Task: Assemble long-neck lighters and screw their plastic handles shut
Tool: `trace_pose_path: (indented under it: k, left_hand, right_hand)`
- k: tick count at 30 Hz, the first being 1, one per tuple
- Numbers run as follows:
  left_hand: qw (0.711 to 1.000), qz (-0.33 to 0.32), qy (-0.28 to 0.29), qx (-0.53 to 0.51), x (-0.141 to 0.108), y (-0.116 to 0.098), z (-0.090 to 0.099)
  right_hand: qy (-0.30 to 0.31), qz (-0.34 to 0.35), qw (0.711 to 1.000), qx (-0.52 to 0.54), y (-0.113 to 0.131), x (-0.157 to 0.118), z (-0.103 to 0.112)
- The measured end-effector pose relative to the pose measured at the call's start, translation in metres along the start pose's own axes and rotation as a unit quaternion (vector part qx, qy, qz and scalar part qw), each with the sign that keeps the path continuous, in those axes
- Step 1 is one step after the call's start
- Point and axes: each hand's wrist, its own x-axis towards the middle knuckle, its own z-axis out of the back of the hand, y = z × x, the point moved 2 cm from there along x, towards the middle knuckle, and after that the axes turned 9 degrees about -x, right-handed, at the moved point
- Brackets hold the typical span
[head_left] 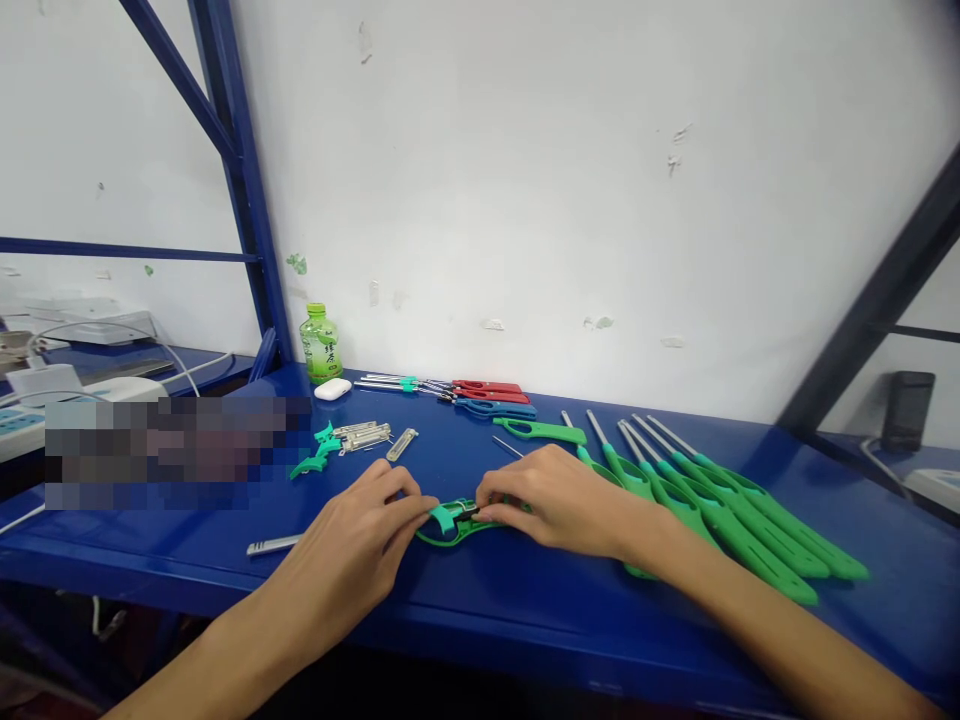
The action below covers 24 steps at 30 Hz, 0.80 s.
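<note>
A green lighter handle shell (pixel 456 538) lies on the blue table between my hands, its inner side facing up. In it are a teal trigger (pixel 448 517) and a small black part (pixel 466 513). My left hand (pixel 367 525) pinches the trigger's left edge with thumb and fingertips. Closed over the shell's right part, my right hand (pixel 555 500) pinches at the black part and hides what lies beneath. A slotted silver tube (pixel 271 545) emerges from behind my left wrist. Beyond my right fingers lies a thin metal rod (pixel 508 446).
Several green long-neck lighters (pixel 739 510) lie right. Behind are a green shell half (pixel 544 431), red handles (pixel 491 391) and a blue handle (pixel 495 408). Teal triggers (pixel 319 450), clear fuel tanks (pixel 365 437), a white case (pixel 332 389) and a green bottle (pixel 320 345) stand left.
</note>
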Motion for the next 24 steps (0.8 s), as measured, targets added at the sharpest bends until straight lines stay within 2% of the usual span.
trace_pose_path:
  k: [6,15,24]
  left_hand:
    - [0.999,0.022,0.01,-0.02,0.002,-0.003,-0.006]
    - [0.998,-0.029,-0.056,-0.018,0.0,-0.007,-0.007]
    - [0.999,-0.013,-0.038,-0.016,0.002,-0.01,-0.009]
  right_hand:
    - [-0.019,0.016,1.0,0.019,-0.003,-0.001,-0.002]
    - [-0.055,0.039,0.998,0.018,-0.004,0.0,-0.009]
    - [-0.069,0.049,0.996,0.004,-0.002,-0.001,-0.012]
